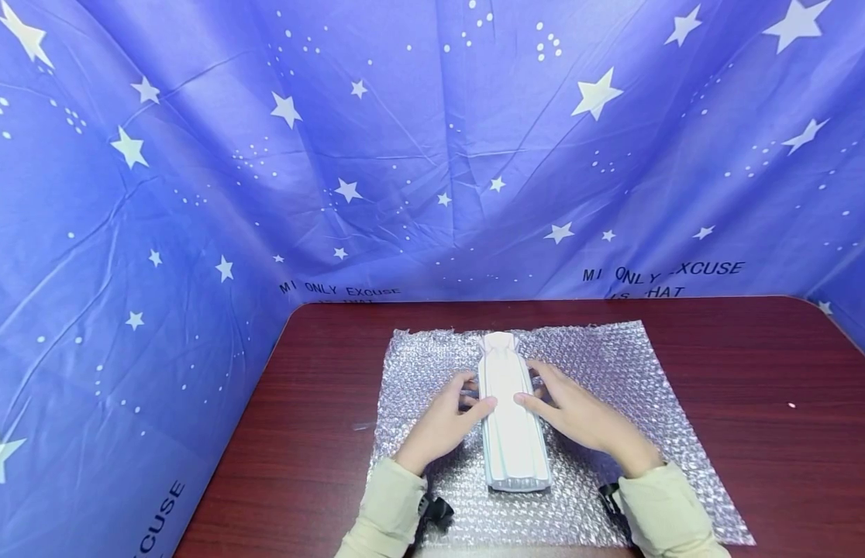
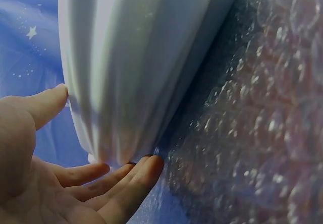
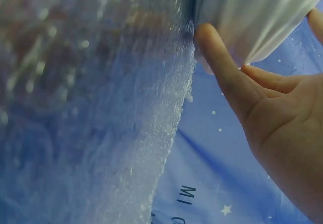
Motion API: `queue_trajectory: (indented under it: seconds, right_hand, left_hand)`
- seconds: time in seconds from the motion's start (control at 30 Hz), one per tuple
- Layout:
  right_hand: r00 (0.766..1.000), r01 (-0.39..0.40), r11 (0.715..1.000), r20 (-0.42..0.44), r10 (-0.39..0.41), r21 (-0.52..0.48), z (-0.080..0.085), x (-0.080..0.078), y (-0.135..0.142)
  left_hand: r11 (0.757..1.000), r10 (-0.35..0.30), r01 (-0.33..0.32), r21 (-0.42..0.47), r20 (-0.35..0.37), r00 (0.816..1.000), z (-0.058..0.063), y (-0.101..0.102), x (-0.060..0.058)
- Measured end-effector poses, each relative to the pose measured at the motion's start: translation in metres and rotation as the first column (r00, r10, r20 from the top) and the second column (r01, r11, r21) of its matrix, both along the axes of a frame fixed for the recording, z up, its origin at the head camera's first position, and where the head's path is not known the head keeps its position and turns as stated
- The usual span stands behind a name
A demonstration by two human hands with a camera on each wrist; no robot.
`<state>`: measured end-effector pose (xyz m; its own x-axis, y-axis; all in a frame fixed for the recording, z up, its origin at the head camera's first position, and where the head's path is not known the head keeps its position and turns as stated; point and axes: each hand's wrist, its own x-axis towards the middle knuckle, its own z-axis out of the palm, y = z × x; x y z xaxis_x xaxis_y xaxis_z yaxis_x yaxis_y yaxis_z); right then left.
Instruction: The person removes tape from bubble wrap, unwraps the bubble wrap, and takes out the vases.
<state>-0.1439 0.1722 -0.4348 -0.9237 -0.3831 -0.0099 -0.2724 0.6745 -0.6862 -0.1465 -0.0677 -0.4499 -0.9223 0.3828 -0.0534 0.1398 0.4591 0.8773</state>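
Observation:
A white fluted vase [image 1: 514,434] lies on its side on a sheet of bubble wrap [image 1: 603,364], its narrow neck pointing to the far side. My left hand [image 1: 446,418] holds it from the left, thumb on top and fingers along the lower side. From the right, my right hand [image 1: 579,407] grips it the same way, opposite the left. In the left wrist view the ribbed wall of the vase [image 2: 126,67] fills the space between thumb and fingers. The right wrist view shows fingertips against the vase [image 3: 247,22] near its narrower end.
The bubble wrap is spread on a dark red wooden table [image 1: 774,356]. A small white speck [image 1: 791,405] lies on the table at the right. A blue curtain [image 1: 418,155] with stars and lettering hangs behind the table and along its left side.

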Motion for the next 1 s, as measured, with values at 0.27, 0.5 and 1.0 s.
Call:
queue_trajectory:
  seconds: [0.27,0.5,1.0]
  right_hand:
    - [0.999,0.014,0.999,0.033,-0.013,-0.033,-0.001,-0.003,0.0]
    - [0.997,0.008,0.998,0.076,-0.003,-0.07,0.0,-0.002,0.002]
    - [0.995,-0.03,0.993,0.095,0.041,-0.113,0.001,0.003,-0.004]
  left_hand:
    - [0.997,-0.03,0.026,0.074,0.043,0.999,-0.005,0.003,-0.001]
    - [0.996,-0.044,0.038,0.086,0.064,0.997,-0.008,0.004,-0.001]
    - [0.994,-0.034,0.027,0.108,0.065,0.997,-0.012,0.006,-0.001]
